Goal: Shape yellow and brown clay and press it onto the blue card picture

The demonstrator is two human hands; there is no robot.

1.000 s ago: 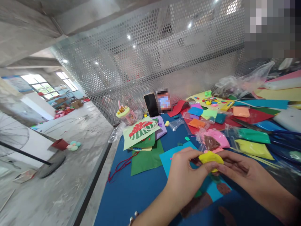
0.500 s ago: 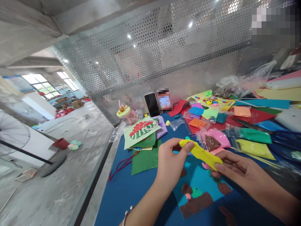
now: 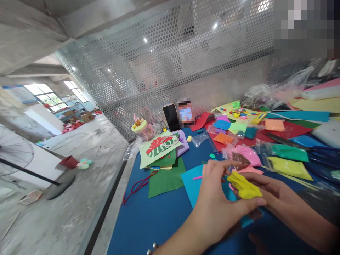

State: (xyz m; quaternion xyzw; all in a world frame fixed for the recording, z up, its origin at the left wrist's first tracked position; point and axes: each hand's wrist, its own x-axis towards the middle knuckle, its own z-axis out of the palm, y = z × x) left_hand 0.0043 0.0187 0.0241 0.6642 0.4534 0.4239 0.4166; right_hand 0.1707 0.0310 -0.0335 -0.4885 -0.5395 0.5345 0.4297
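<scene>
A lump of yellow modelling clay [image 3: 244, 186] is pinched between both my hands, just above a light-blue card [image 3: 191, 180] on the dark-blue table cover [image 3: 148, 219]. My left hand [image 3: 220, 198] wraps it from the left and below, thumb and fingers pressed on it. My right hand [image 3: 268, 189] grips its right end with the fingertips. The card's clay picture is hidden behind my hands.
Bags of pink [image 3: 245, 155], green [image 3: 288, 152] and yellow clay [image 3: 288, 167] lie right of my hands. Green paper [image 3: 164, 177], a watermelon collage [image 3: 158, 147], a pink cup [image 3: 143, 129] and a phone [image 3: 171, 118] stand further back. A perforated metal screen [image 3: 170, 67] bounds the table.
The yellow clay was a lump, then pulled into a long strip, and is now folded back into a compact lump. My left hand moved back toward my right.
</scene>
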